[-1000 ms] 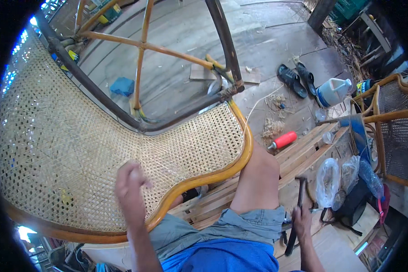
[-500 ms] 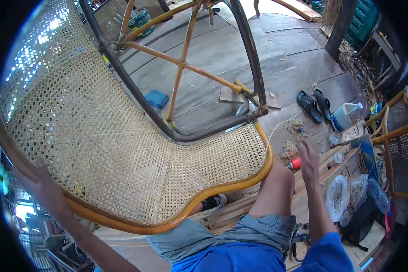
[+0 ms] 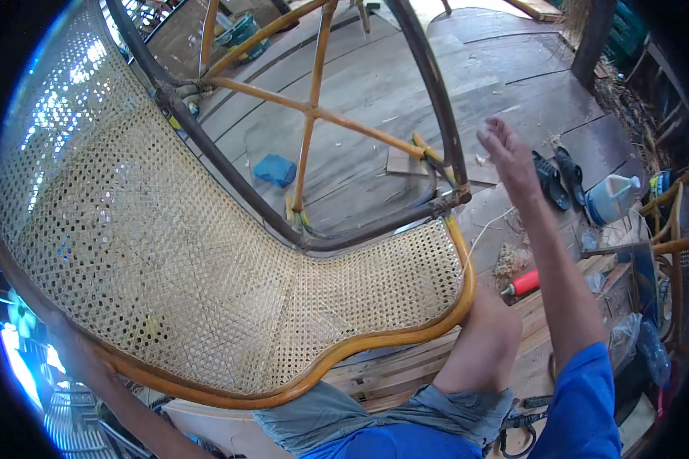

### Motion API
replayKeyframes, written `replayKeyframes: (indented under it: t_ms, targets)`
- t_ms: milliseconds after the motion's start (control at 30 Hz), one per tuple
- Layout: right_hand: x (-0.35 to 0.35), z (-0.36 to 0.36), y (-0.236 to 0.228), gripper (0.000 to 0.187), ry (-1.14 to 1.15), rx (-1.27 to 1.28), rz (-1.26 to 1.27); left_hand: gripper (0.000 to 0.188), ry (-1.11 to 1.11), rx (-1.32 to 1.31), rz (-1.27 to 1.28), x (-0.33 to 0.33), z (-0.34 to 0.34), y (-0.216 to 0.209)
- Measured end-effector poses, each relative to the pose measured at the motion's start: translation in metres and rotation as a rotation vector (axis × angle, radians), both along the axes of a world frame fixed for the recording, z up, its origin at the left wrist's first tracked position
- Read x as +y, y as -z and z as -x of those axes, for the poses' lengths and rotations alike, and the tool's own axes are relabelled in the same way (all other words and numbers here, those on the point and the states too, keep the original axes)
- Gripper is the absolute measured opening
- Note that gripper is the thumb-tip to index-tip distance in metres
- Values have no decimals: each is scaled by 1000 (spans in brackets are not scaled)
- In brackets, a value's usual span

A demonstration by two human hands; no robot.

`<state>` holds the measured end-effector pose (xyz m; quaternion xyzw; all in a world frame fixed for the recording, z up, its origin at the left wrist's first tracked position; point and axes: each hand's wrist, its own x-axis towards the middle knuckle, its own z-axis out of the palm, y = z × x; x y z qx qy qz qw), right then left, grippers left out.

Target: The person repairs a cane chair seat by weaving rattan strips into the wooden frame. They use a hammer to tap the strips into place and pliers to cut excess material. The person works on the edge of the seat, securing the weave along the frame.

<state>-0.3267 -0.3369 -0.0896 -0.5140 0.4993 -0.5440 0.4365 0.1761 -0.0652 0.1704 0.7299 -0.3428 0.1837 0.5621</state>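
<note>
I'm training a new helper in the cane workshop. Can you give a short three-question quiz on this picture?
1. True or false: the right hand is raised in the air, touching no tool.
2. What lies on the floor beneath the rattan chair frame? A. blue block B. green bucket C. white cup
3. Which body part rests against the woven cane panel at its lower right rim?

Key: 1 true. 2 A, the blue block. 3 The knee.

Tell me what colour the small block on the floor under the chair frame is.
Blue. The small block lies on the grey plank floor, clearest in the head view.
</note>
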Motion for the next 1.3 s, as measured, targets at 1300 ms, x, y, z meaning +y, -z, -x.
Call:
replayKeyframes:
  t_ms: [1300]
  targets:
    - [-128, -16, 45, 30, -129, -15, -157, 63, -77, 154, 96, -5, 28, -11]
